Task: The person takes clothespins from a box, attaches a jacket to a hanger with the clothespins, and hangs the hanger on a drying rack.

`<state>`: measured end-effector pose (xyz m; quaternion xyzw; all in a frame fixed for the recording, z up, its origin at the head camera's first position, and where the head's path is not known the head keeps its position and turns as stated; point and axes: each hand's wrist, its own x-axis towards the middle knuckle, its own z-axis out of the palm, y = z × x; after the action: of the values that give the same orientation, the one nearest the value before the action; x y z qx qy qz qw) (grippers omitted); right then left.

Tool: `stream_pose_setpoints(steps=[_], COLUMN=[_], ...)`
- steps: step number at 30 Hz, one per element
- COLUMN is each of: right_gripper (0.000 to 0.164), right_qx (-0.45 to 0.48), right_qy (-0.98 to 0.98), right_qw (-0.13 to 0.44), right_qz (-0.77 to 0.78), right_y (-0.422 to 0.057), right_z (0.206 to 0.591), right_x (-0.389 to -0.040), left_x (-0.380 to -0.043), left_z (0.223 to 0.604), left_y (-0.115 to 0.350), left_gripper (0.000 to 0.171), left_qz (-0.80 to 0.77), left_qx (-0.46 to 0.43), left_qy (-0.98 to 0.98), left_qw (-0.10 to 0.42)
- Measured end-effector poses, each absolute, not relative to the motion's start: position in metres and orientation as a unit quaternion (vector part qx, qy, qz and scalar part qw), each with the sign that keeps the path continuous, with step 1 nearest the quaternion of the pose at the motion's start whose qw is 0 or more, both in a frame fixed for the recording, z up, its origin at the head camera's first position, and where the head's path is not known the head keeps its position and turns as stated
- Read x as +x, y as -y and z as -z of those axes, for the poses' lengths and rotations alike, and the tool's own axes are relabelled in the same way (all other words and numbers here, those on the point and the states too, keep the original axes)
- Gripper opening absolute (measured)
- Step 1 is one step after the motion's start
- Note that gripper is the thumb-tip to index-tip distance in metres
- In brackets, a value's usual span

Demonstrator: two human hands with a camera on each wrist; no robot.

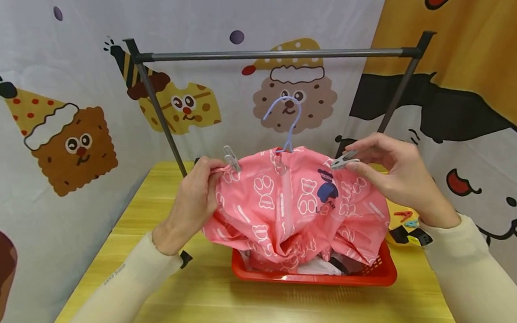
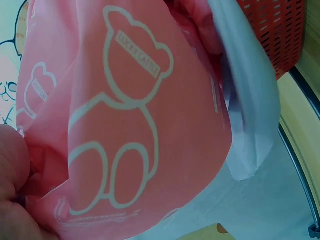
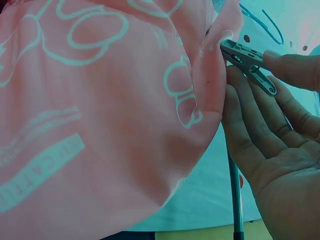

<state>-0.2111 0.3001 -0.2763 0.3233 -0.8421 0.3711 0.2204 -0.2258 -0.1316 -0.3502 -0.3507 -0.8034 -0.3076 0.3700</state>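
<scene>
A pink jacket (image 1: 261, 201) with white bear outlines hangs on a blue wire hanger (image 1: 300, 109), whose hook rises from the collar. At the left shoulder, my left hand (image 1: 189, 204) grips the fabric between thumb and fingers. Beside those fingers a grey clothespin (image 1: 231, 159) is clipped on the jacket. My right hand (image 1: 396, 174) pinches a second grey clothespin (image 3: 250, 62) between thumb and fingers, its tip at the fabric of the right shoulder. In the left wrist view, printed fabric (image 2: 185, 135) fills the middle and only part of the hand shows.
Under the jacket stands a red basket (image 1: 284, 279) with clothes inside, on a wooden table (image 1: 196, 306). A grey metal rack (image 1: 269, 54) spans behind. Small coloured clothespins (image 1: 403, 215) lie to the right, partly behind the right wrist. A cartoon-printed curtain (image 1: 212, 14) forms the backdrop.
</scene>
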Motion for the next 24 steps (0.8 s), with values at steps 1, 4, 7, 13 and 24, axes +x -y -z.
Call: stream_pose_setpoints(steps=[1,4,7,13,24], right_gripper=[0.053,0.053,0.052,0.052,0.046], right_qx=[0.323,0.316,0.309,0.31,0.31], right_qy=[0.841,0.838,0.835,0.824,0.821], right_qw=[0.224,0.239,0.252,0.277,0.294], right_qz=[-0.372,-0.375,-0.38,-0.386,-0.38], right_y=[-0.2999,-0.3004,-0.3015,-0.3043,-0.3045], right_z=[0.276,0.2755,0.2749,0.2735,0.2673], right_x=[-0.2111,-0.2105,-0.2102,-0.2119,-0.2072], left_x=[-0.2261,-0.2271,-0.2281,-0.2295,-0.2324], left_z=[0.3494,0.348,0.348,0.3476,0.3451], left_y=[0.1313,0.1307,0.1311,0.1321,0.1295], left_gripper=[0.029,0.029,0.029,0.028,0.023], left_qz=[0.307,0.304,0.299,0.296,0.299], left_qx=[-0.352,-0.354,-0.354,-0.353,-0.346], left_qy=[0.802,0.801,0.801,0.8,0.804], left_qw=[0.372,0.376,0.38,0.383,0.38])
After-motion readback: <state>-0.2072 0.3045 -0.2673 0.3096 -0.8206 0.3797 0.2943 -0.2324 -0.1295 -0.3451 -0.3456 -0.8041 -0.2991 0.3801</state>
